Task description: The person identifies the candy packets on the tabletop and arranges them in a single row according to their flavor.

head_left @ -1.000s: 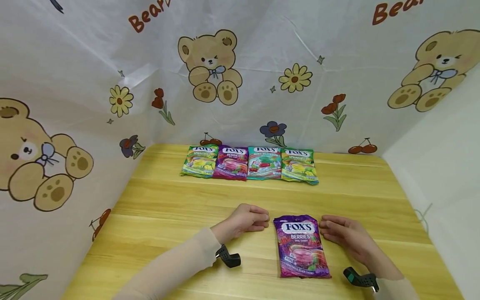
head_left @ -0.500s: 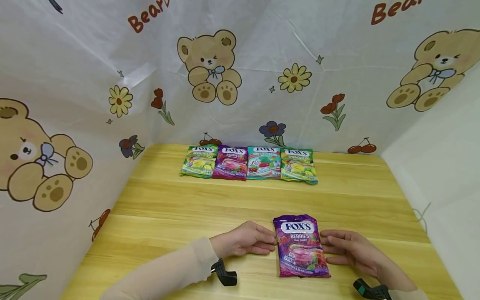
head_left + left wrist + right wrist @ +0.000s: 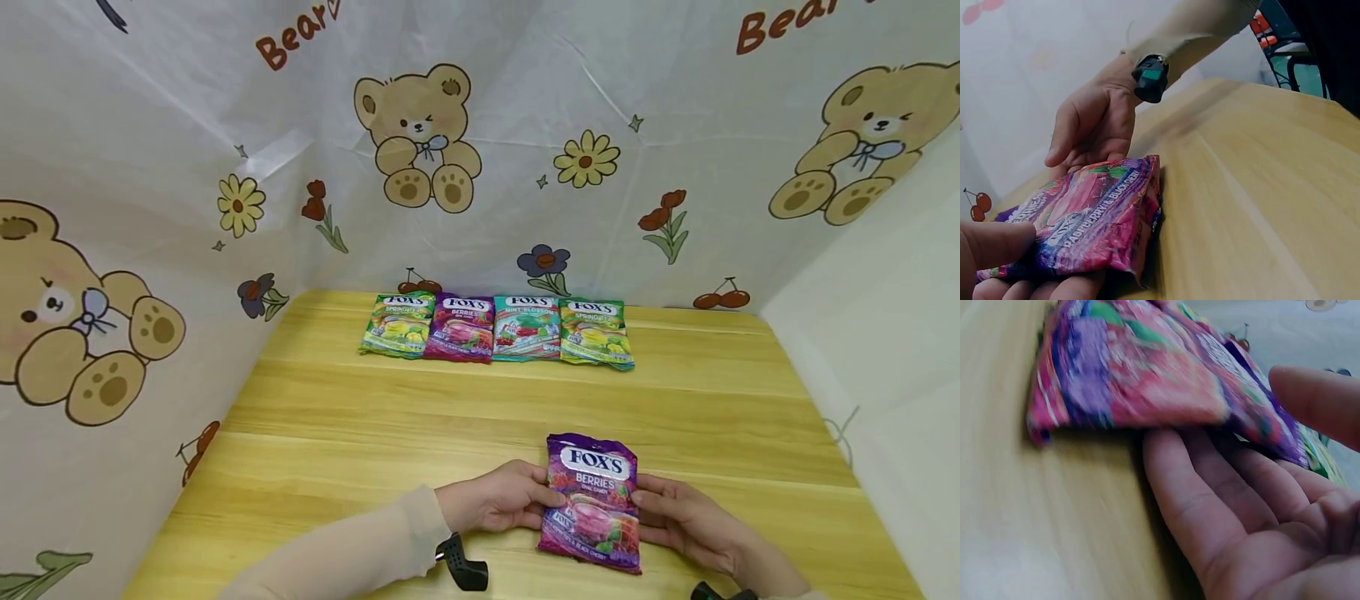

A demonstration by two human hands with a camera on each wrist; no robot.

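A purple candy bag [image 3: 592, 523], labelled FOX'S BERRIES, lies face up between both hands in the head view. My left hand [image 3: 508, 498] pinches its left side. In the left wrist view that thumb [image 3: 1007, 240] presses on top and the fingers are beneath the bag. On the other side, my right hand [image 3: 686, 518] has its fingers [image 3: 1191, 500] under the bag's edge. Its thumb [image 3: 1316, 400] stands raised above the bag in the right wrist view. The near end of the bag [image 3: 1094, 219] is tilted up from the table.
At the back of the wooden table [image 3: 375, 417], a row of candy bags stands against the bear-printed sheet [image 3: 487, 233]: a green-yellow bag [image 3: 399, 327], a purple bag [image 3: 461, 328], a teal bag [image 3: 527, 328] and another green-yellow bag [image 3: 597, 335]. A white wall [image 3: 900, 333] rises on the right.
Both hands have moved toward the near side and in to the purple candy bag's sides. The left thumb has come onto the bag, which has shifted and turned slightly.
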